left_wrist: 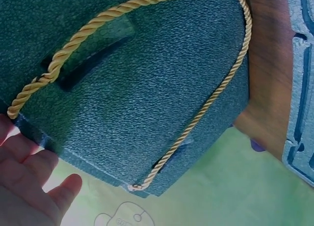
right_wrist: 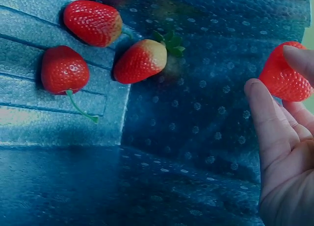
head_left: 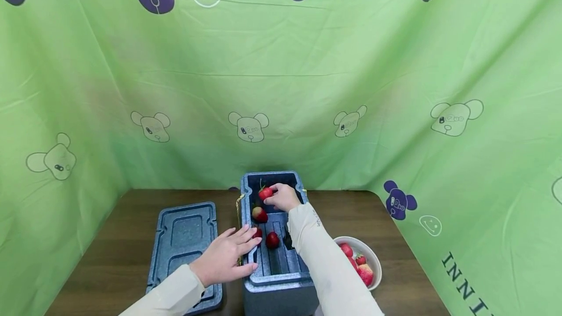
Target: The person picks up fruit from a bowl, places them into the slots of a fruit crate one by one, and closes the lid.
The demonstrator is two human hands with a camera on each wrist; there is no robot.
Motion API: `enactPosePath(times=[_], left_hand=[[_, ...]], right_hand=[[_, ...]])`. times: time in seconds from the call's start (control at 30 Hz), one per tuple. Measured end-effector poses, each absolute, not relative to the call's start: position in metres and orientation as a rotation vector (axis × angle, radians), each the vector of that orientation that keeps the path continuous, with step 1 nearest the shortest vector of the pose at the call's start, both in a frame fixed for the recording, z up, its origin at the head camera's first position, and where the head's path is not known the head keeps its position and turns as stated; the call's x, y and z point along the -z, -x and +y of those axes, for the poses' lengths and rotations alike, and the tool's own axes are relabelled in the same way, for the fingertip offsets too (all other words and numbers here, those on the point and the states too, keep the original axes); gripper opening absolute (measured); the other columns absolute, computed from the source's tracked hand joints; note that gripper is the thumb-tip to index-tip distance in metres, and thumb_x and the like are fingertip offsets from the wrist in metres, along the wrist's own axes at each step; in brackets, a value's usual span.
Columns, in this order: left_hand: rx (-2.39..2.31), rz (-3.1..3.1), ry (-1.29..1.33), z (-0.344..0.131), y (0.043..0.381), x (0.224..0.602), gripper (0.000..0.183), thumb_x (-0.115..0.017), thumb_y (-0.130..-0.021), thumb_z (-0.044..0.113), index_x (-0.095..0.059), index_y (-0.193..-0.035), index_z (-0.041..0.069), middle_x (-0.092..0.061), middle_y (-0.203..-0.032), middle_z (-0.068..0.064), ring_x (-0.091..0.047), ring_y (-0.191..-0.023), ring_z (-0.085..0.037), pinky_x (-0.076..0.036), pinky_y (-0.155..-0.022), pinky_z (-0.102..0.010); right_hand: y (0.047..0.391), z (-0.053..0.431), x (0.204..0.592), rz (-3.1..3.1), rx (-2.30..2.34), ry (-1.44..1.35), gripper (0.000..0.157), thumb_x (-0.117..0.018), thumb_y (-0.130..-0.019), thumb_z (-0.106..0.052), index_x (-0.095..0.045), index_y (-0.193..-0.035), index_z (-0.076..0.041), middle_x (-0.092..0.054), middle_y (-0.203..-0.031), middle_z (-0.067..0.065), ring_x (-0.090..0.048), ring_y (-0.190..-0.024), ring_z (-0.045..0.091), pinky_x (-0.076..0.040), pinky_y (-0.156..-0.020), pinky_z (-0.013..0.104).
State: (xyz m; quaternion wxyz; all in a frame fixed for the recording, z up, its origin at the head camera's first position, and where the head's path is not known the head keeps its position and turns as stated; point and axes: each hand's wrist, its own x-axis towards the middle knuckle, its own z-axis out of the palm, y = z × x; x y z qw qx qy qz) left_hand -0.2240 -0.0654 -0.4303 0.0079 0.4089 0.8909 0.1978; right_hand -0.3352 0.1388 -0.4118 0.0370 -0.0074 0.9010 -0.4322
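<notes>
My right hand (head_left: pixel 284 197) pinches a red strawberry (right_wrist: pixel 287 73) between thumb and fingers, over the far end of a blue foam box (head_left: pixel 281 281). Inside the box lie a red and pale strawberry (right_wrist: pixel 142 61), a round red strawberry (head_left: pixel 272 240) with a thin green stem, and another strawberry (right_wrist: pixel 93 22) by the left wall. My left hand (head_left: pixel 226 257) rests with spread fingers on the box's left rim. A yellow twisted rope (left_wrist: pixel 196 119) hangs along the outer wall, close to that hand in the left wrist view.
The box's blue lid (head_left: pixel 186 230) lies flat on the wooden table (head_left: pixel 118 257) to the left. A white bowl (head_left: pixel 378 268) of several strawberries stands to the right, partly behind my right sleeve (head_left: pixel 333 272). Green printed cloth (head_left: pixel 281 87) hangs behind and at both sides.
</notes>
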Motion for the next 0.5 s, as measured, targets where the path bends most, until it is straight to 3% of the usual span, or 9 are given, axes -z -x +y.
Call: enactPosePath(times=[0.1, 0.23, 0.5], left_hand=[[-0.616, 2.775, -1.277, -0.065, 0.224, 0.43, 0.058, -0.049, -0.094, 0.049, -0.054, -0.138, 0.012, -0.043, -0.146, -0.007, -0.036, -0.137, -0.026, -0.033, -0.105, -0.055], [-0.604, 2.76, -1.288, -0.067, 0.224, 0.431, 0.058, -0.048, -0.095, 0.049, -0.052, -0.139, 0.012, -0.042, -0.147, -0.007, -0.034, -0.138, -0.027, -0.031, -0.106, -0.055], [-0.568, 2.756, -1.291, -0.068, 0.224, 0.432, 0.057, -0.045, -0.097, 0.047, -0.05, -0.14, 0.01, -0.041, -0.148, -0.008, -0.032, -0.139, -0.028, -0.025, -0.108, -0.056]], right_hand=[[0.336, 0.14, 0.418, 2.772, 1.307, 0.01, 0.043, -0.075, -0.076, -0.004, -0.062, -0.115, 0.007, -0.067, -0.1, 0.019, -0.068, -0.073, 0.033, -0.056, -0.062, 0.033], [0.338, 0.14, 0.423, 2.794, 1.282, 0.024, 0.043, -0.076, -0.074, -0.005, -0.063, -0.113, 0.007, -0.067, -0.099, 0.019, -0.067, -0.066, 0.026, -0.055, -0.06, 0.03], [0.339, 0.137, 0.426, 2.812, 1.272, 0.04, 0.042, -0.076, -0.072, -0.005, -0.064, -0.11, 0.007, -0.068, -0.098, 0.018, -0.066, -0.068, 0.021, -0.055, -0.06, 0.03]])
